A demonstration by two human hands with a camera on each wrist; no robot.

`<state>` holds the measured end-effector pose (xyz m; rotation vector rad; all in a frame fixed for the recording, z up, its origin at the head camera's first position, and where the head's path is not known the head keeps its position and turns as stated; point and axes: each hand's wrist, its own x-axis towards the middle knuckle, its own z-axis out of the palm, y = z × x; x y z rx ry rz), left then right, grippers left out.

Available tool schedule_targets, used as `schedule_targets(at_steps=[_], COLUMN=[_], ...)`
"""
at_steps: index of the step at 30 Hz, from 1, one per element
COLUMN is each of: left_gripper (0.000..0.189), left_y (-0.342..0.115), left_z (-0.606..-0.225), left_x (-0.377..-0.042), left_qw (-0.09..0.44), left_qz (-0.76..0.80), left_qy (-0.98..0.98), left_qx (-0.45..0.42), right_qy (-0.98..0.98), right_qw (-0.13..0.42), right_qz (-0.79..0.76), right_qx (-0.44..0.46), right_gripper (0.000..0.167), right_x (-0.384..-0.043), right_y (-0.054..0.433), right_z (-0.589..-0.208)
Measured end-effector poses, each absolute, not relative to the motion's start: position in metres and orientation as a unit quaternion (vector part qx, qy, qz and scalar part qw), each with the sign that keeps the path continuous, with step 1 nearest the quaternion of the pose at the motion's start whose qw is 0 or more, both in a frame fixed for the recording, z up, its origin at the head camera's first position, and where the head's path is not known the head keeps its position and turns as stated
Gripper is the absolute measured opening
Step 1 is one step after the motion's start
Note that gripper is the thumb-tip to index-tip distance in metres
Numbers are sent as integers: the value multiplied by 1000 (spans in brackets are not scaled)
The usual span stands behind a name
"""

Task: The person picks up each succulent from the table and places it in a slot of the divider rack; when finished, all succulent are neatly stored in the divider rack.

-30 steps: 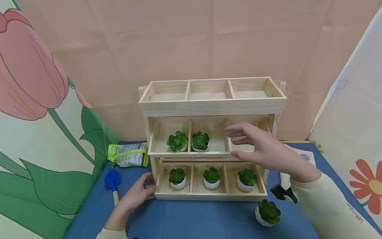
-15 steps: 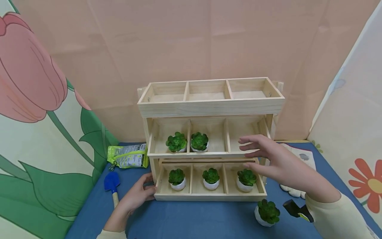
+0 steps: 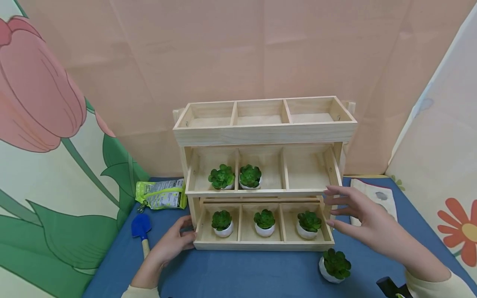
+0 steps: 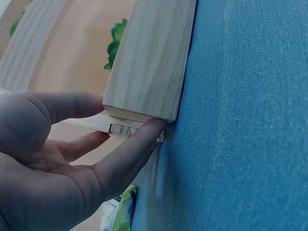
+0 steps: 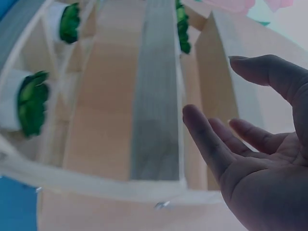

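At the lower left corner of the wooden three-tier shelf (image 3: 265, 135), my left hand (image 3: 172, 241) touches the end of the bottom tray with its thumb and fairly straight fingers. My right hand (image 3: 367, 221) hovers beside the shelf's right end, its fingers spread and holding nothing. On the middle tier, one succulent (image 3: 221, 177) is in the left compartment and another succulent (image 3: 250, 177) in the middle one. The bottom tier bears a potted succulent in each compartment: left (image 3: 222, 224), middle (image 3: 264, 222) and right (image 3: 308, 225). Another potted succulent (image 3: 334, 265) stands on the blue table before the shelf's right corner.
Left of the shelf lie a green bag (image 3: 162, 193) and a blue toy shovel (image 3: 141, 227). White gloves (image 3: 376, 198) lie to the right, partly behind my right hand. Painted fabric walls (image 3: 223, 49) close off the back and sides.
My right hand has drawn away from the middle tier's right compartment, moving right and down to the shelf's right end. My left hand and the plants have stayed in place.
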<state>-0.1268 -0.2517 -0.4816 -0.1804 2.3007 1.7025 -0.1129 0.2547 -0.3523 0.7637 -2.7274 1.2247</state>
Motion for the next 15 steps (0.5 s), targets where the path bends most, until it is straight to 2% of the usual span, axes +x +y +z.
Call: schedule_targets(at_steps=[8, 15], left_gripper=[65, 66], left_y=[-251, -251], left_z=[-482, -482], left_x=[-126, -127], left_qw=[132, 132], left_qz=[585, 584], left_qy=[797, 797], left_qx=[-71, -74], right_qy=[-877, -885], right_qw=[24, -62], right_qz=[433, 442], right_qx=[208, 133], right_gripper=[76, 75], right_x=[-104, -97], right_y=[287, 305], right_z=[-394, -421])
